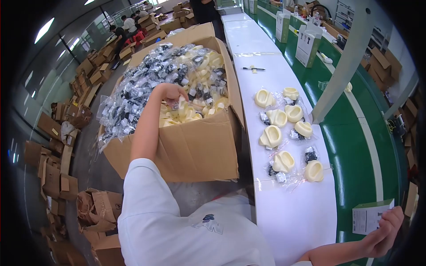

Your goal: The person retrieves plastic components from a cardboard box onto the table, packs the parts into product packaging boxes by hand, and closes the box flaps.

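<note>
My left hand (172, 92) reaches over the front of a large cardboard box (186, 153), its fingers curled down around a cream plastic part (182, 105). Loose cream parts (177, 116) lie below the hand, and bagged black-and-white pieces (146, 75) are heaped behind it. At the lower right, my right hand (385, 232) is closed at the right edge of a small white-and-green carton (366, 219); the exact finger contact is partly hidden. On the white table, several cream dial-shaped parts (270, 136) lie among clear bags holding small dark and white pieces (311, 154).
A pen (254, 68) lies farther up the white table (288, 213). Beyond it runs a green conveyor (306, 84) carrying upright cartons (308, 44). A slanted white post (344, 62) rises at the table's edge. Opened cardboard boxes (53, 170) crowd the left floor. A person (206, 11) stands behind the box.
</note>
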A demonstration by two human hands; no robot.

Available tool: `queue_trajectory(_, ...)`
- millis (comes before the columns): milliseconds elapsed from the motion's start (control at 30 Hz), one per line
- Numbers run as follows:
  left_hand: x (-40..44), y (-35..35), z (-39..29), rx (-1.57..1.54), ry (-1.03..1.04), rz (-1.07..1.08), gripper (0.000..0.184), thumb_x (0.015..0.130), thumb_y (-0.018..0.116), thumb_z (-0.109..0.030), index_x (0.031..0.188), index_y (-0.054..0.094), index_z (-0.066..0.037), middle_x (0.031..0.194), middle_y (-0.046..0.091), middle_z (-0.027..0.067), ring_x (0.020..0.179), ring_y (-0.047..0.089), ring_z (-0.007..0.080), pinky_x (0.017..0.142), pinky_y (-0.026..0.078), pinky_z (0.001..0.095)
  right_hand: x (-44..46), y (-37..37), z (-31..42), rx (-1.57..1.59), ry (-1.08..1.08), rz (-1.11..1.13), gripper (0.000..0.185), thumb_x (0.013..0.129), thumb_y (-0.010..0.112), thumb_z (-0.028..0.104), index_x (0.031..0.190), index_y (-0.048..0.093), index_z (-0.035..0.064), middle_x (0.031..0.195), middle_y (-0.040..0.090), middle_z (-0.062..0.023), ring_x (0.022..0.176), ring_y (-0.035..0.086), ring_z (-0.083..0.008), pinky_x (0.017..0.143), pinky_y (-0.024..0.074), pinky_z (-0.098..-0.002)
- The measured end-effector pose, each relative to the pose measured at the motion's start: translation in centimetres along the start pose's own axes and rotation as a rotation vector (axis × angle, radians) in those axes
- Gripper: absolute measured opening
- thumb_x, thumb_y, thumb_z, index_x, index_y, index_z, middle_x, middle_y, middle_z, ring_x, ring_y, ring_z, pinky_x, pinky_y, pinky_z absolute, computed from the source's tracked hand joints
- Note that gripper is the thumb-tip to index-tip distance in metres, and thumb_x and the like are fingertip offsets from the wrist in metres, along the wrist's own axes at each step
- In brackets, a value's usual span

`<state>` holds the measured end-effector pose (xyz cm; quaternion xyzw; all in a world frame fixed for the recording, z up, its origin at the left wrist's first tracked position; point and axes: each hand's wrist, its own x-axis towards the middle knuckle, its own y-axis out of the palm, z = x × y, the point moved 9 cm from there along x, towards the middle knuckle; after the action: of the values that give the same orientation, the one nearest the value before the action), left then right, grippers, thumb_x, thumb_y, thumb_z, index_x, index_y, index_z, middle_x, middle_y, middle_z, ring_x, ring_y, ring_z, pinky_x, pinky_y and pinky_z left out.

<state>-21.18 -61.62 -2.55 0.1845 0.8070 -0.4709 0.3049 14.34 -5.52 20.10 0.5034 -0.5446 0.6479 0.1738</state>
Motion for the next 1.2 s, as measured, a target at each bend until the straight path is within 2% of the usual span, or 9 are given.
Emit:
queue_trajectory(267,-2.2,-2.0,-5.9,-0.111,0.424,-0.33,0.017,0.077,0.045,0.001,0.086,0.058,-0.006,0.064,0.052,-0.0009,0.047,0.053,0.0096,0.042,0.045,0.0241,0.8,0.1,0.6,0.045,0.02,-0.001,0.02,0.086,0.037,0.002,0.068,0.044,0.0003,0.081,0.057,-0.0155,0.081,0.054,-0.0284,0.074,0.0451,-0.042)
queue_trajectory(433,-2.5,-2.8,-7.1,-0.132,0.472,-0.429,0.008,0.078,0.046,-0.001,0.079,0.054,-0.004,0.062,0.051,-0.0002,0.048,0.054,0.0105,0.044,0.045,0.0247,1.1,-0.1,0.7,0.002,0.039,-0.108,0.016,0.082,0.043,0.003,0.066,0.046,-0.0007,0.08,0.056,-0.0181,0.076,0.053,-0.0294,0.068,0.045,-0.0393)
queue_trajectory(567,-3.3,-5.5,-7.1,-0.211,0.596,-0.683,0.006,0.081,0.049,-0.006,0.077,0.053,-0.005,0.062,0.051,0.0,0.051,0.052,0.0099,0.046,0.044,0.0248,1.6,-0.7,1.6,0.132,0.0,-0.194,0.015,0.077,0.053,0.005,0.064,0.049,-0.0017,0.078,0.058,-0.018,0.068,0.053,-0.0282,0.057,0.0433,-0.0348)
queue_trajectory(700,-15.7,-2.6,-12.5,-0.497,1.118,-1.072,0.011,0.085,0.048,-0.004,0.073,0.049,-0.005,0.069,0.049,-0.0006,0.058,0.048,0.0084,0.05,0.042,0.0234,1.6,0.9,0.8,0.302,0.066,-0.3,0.01,0.069,0.063,0.001,0.067,0.054,-0.0005,0.075,0.057,-0.0131,0.064,0.052,-0.0244,0.054,0.0418,-0.0318)
queue_trajectory(767,-19.7,2.3,-16.3,-0.814,1.372,-0.835,0.017,0.081,0.04,0.007,0.068,0.044,-0.004,0.077,0.045,0.0049,0.06,0.048,0.0099,0.05,0.04,0.0211,1.7,3.3,0.5,0.348,0.128,-0.25,0.012,0.068,0.068,0.003,0.07,0.056,0.0009,0.082,0.057,-0.0115,0.069,0.053,-0.0248,0.058,0.0434,-0.0308)
queue_trajectory(867,-23.6,11.2,-23.7,-0.704,1.566,-0.503,0.021,0.078,0.036,0.011,0.064,0.041,-0.005,0.085,0.044,0.0067,0.065,0.046,0.01,0.054,0.04,0.02,1.9,8.0,0.8,0.497,0.217,-0.108,0.027,0.07,0.067,0.002,0.094,0.055,0.0041,0.106,0.053,-0.013,0.088,0.055,-0.0262,0.073,0.0462,-0.0335)
queue_trajectory(967,-26.1,19.7,-30.7,-0.532,1.716,-0.144,0.022,0.075,0.034,0.014,0.063,0.04,-0.005,0.087,0.041,0.0072,0.066,0.046,0.0105,0.057,0.04,0.02,1.7,11.1,1.3,0.69,0.291,0.001,0.047,0.072,0.067,0.003,0.113,0.045,0.0053,0.111,0.05,-0.0125,0.096,0.054,-0.0235,0.079,0.0456,-0.0329)
queue_trajectory(1133,-26.3,23.3,-37.7,-0.919,1.861,0.202,0.02,0.076,0.035,0.014,0.07,0.041,-0.004,0.086,0.038,0.0063,0.067,0.048,0.012,0.058,0.043,0.0227,-0.6,11.8,-2.5,0.939,0.416,-0.054,0.047,0.08,0.061,0.005,0.121,0.037,0.0041,0.111,0.051,-0.0111,0.1,0.053,-0.0192,0.082,0.0448,-0.0321)
queue_trajectory(1200,-27.5,24.5,-40.5,-0.93,1.878,0.189,0.019,0.076,0.036,0.015,0.076,0.041,-0.004,0.089,0.039,0.0074,0.068,0.049,0.0123,0.058,0.044,0.0233,-1.4,9.8,-5.2,1.032,0.535,-0.254,0.033,0.091,0.048,0.01,0.121,0.038,0.0041,0.112,0.051,-0.0108,0.102,0.051,-0.0167,0.083,0.0439,-0.0304)
